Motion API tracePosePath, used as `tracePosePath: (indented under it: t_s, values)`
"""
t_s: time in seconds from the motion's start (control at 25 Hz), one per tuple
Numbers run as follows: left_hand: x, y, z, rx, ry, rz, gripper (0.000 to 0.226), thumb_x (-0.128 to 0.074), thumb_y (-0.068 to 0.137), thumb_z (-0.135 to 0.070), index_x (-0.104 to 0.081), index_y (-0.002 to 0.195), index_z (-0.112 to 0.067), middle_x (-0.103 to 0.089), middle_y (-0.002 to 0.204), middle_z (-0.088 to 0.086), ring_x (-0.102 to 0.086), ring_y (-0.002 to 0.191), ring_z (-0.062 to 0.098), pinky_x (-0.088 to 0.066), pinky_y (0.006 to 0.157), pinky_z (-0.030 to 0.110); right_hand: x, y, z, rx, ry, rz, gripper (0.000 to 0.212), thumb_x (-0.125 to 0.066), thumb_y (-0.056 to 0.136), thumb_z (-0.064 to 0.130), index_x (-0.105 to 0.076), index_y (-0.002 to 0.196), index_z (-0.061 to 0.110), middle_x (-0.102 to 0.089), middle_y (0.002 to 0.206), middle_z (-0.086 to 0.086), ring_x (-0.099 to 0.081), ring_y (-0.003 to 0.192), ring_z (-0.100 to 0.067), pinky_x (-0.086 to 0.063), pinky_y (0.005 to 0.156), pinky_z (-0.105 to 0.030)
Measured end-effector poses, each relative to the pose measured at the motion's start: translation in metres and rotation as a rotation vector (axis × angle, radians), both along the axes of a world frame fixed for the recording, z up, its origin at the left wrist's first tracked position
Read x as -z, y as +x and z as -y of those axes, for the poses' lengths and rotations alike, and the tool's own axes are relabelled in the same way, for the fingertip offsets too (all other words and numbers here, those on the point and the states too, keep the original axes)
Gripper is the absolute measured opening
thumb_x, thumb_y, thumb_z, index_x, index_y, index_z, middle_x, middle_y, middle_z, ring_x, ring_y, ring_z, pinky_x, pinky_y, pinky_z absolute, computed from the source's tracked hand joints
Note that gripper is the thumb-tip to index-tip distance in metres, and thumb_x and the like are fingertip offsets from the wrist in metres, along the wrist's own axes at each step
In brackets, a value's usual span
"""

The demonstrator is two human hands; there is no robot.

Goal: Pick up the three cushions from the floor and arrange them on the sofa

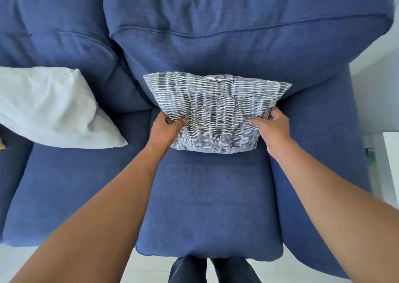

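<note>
The patterned cushion (216, 112) leans against the back of the blue sofa (207, 196), on the seat at its right end. Your left hand (165, 129) and right hand (273, 129) pinch its lower side edges, fingers closed into the fabric. A white cushion (49, 108) lies on the neighbouring seat, toward the left.

One head-worn wide view looks steeply down, close over the blue sofa (207, 196) seat.
</note>
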State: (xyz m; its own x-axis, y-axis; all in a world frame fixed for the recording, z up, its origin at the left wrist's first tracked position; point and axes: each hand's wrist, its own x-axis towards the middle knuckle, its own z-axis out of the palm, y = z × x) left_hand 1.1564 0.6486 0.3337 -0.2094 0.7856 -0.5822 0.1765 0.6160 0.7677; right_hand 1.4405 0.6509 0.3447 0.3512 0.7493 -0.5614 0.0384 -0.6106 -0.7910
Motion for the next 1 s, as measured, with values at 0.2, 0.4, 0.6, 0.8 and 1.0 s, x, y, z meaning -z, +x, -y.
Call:
tracePosePath:
  t_s: [0.2, 0.4, 0.6, 0.8, 1.0]
  values:
    - [0.012, -0.003, -0.023, -0.053, -0.106, 0.032, 0.049, -0.079, 0.091, -0.013, -0.057, 0.135, -0.014, -0.070, 0.113, -0.006, -0.068, 0.101, 0.014, -0.052, 0.086, 0.032, 0.019, 0.005, -0.019, -0.032, -0.082, 0.020, 0.048, -0.080, 0.080, 0.003, -0.067, 0.126, 0.011, -0.074, 0.106, -0.002, -0.069, 0.091, -0.018, -0.050, 0.070, -0.024]
    - [-0.017, -0.012, -0.074, -0.185, -0.034, 0.200, 0.021, -0.072, 0.096, -0.008, -0.065, 0.115, -0.014, -0.078, 0.102, 0.002, -0.076, 0.093, 0.020, -0.064, 0.069, 0.033, -0.016, 0.008, -0.058, 0.048, 0.028, -0.105, 0.030, -0.073, 0.087, -0.004, -0.067, 0.105, 0.020, -0.074, 0.095, 0.007, -0.070, 0.070, 0.000, -0.054, 0.050, -0.018]
    - [-0.025, -0.015, -0.062, -0.165, -0.048, 0.179, 0.018, -0.073, 0.097, -0.010, -0.063, 0.110, -0.016, -0.079, 0.113, 0.005, -0.076, 0.104, 0.022, -0.063, 0.094, 0.046, -0.033, 0.017, -0.054, 0.078, 0.032, -0.034, 0.019, -0.072, 0.092, 0.000, -0.065, 0.098, 0.017, -0.068, 0.085, 0.007, -0.064, 0.072, -0.004, -0.053, 0.066, -0.027]
    - [-0.023, -0.018, -0.038, -0.124, -0.075, 0.123, 0.017, -0.074, 0.098, -0.016, -0.063, 0.102, -0.029, -0.070, 0.120, -0.001, -0.065, 0.109, 0.017, -0.043, 0.109, 0.051, -0.032, 0.016, -0.027, 0.070, -0.077, -0.006, 0.046, -0.073, 0.096, 0.008, -0.060, 0.140, 0.010, -0.069, 0.114, -0.011, -0.068, 0.119, -0.030, -0.049, 0.108, -0.054]
    - [-0.045, -0.020, 0.007, -0.050, -0.045, -0.013, 0.040, -0.071, 0.095, -0.026, -0.065, 0.134, -0.019, -0.066, 0.130, 0.005, -0.062, 0.118, 0.022, -0.054, 0.100, 0.040, -0.057, 0.013, 0.007, 0.037, -0.012, -0.010, 0.046, -0.073, 0.095, 0.009, -0.062, 0.140, 0.007, -0.071, 0.132, -0.011, -0.066, 0.103, -0.015, -0.051, 0.112, -0.045]
